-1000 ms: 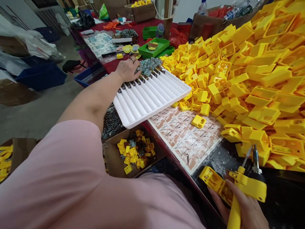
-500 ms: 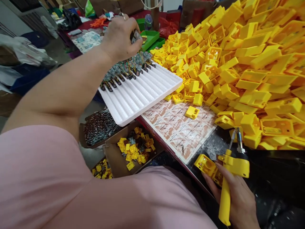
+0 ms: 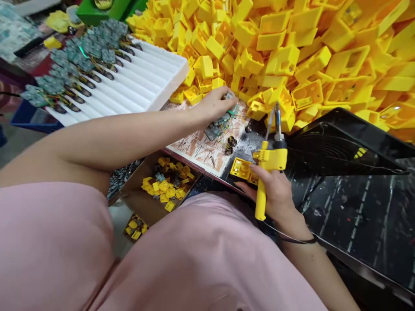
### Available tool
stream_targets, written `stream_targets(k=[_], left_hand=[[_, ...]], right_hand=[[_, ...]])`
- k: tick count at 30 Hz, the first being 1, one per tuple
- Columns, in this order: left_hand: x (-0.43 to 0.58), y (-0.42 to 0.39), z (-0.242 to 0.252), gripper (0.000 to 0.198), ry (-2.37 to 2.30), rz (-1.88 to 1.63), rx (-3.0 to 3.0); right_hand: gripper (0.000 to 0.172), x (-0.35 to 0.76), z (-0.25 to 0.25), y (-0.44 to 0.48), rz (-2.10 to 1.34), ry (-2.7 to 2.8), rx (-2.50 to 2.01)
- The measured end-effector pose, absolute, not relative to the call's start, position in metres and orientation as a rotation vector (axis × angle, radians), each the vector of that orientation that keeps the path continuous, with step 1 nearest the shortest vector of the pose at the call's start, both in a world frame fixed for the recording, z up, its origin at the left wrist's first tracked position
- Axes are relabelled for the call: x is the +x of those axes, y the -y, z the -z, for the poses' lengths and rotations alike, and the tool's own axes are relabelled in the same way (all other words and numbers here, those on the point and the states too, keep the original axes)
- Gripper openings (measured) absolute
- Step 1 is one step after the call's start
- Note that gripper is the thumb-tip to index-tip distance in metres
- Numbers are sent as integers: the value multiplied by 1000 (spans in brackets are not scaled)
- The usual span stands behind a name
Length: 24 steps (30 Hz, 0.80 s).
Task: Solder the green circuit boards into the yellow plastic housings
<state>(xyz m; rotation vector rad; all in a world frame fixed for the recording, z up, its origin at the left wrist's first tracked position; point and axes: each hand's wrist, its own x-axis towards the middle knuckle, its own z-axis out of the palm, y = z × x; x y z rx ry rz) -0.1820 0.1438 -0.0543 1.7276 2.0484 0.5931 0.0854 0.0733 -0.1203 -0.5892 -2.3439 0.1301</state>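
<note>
My left hand point(image 3: 215, 103) is closed around grey circuit modules point(image 3: 215, 129) with thin coloured wires, low over the patterned sheet. Small round black parts point(image 3: 231, 141), perhaps speakers, lie by the modules at the sheet's right edge. My right hand point(image 3: 277, 192) grips a yellow soldering iron point(image 3: 262, 190), whose metal tip and thin feed tube point up and away from me. The same hand also holds a yellow plastic housing point(image 3: 240, 167), open side up, at the table's front edge. Part of the housing is hidden behind the thumb and the iron.
A large heap of yellow housings point(image 3: 259, 47) covers the back of the table. At left, a white ribbed foam tray point(image 3: 152, 82) carries rows of wired modules point(image 3: 78, 60). A black fan point(image 3: 337, 147) stands at right. Below the edge is a cardboard box point(image 3: 136, 190) of yellow parts.
My left hand has come from above the foam tray down to the patterned sheet, bringing modules with it. My right hand still holds the iron and housing. The view has swung right.
</note>
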Motion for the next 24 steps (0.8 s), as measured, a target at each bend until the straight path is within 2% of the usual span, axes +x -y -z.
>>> stream_targets(k=[3, 6, 10, 14, 21, 24], left_hand=[[-197, -129, 74, 37, -2052, -561, 1496], [-228, -103, 66, 47, -2051, -456, 1726], [-246, -66, 47, 38, -2079, -211, 2240], [-229, -47, 40, 43, -1965, 119, 2364], [-216, -36, 40, 49, -1980, 194, 2449], [-219, -39, 48, 43, -2014, 300, 2469]], right_hand=[[56, 84, 122, -74, -149, 2387, -551], [49, 86, 124, -75, -111, 2411, -544], [52, 92, 125, -75, -184, 2401, -536], [60, 95, 122, -74, -217, 2395, -542], [51, 97, 125, -72, -211, 2384, -572], [50, 98, 130, -72, -215, 2408, -604]])
